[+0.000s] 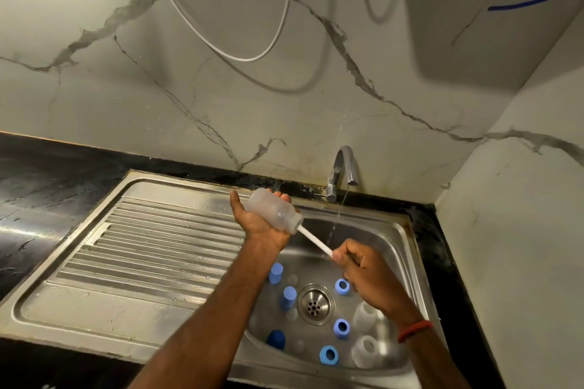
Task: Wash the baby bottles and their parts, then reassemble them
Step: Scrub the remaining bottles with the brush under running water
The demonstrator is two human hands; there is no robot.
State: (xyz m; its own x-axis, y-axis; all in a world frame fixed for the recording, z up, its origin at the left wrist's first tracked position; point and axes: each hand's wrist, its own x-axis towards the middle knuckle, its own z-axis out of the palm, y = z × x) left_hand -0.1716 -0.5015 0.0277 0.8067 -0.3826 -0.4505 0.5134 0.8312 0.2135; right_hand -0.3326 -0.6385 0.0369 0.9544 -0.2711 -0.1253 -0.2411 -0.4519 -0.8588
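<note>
Your bottle (273, 210) is frosted, see-through plastic with no ring or cap on it, and it lies tilted, base toward the wall and open mouth aimed down at your right hand (366, 275). It rests in the upturned palm of your left hand (259, 226), whose fingers curl up behind it, above the back edge of the sink (395, 246). Your right hand, lower and apart from the left, pinches the end of a white brush handle (316, 240) that runs into the bottle's mouth, with blue rings (342, 287) lying in the basin below.
</note>
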